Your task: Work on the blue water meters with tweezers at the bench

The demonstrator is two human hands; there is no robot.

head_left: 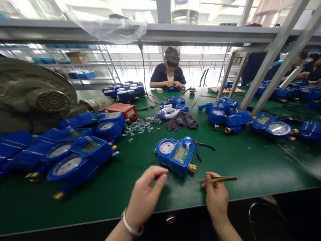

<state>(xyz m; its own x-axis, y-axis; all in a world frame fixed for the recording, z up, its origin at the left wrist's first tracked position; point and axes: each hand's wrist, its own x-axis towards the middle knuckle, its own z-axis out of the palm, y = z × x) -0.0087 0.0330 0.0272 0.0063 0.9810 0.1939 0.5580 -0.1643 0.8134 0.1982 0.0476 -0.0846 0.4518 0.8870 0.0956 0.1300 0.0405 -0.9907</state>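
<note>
A blue water meter (175, 155) with a white dial, a small display and brass fittings lies on the green table (250, 164) in front of me. My left hand (146, 194) hovers just in front of it, thumb and forefinger pinched together; whether something tiny sits between them is too small to tell. My right hand (216, 197) holds brass-coloured tweezers (220, 179) that lie level, to the right of the meter's brass end. Blue-handled pliers (203, 147) rest beside the meter.
Stacked blue meters (72, 150) crowd the left, more meters (271, 125) sit at the right. Small metal clips (139, 127), an orange tester (122, 110), a dark cloth (182, 120) and a fan (32, 97) lie beyond. A person (168, 72) works opposite; slanted frame posts (273, 60) stand right.
</note>
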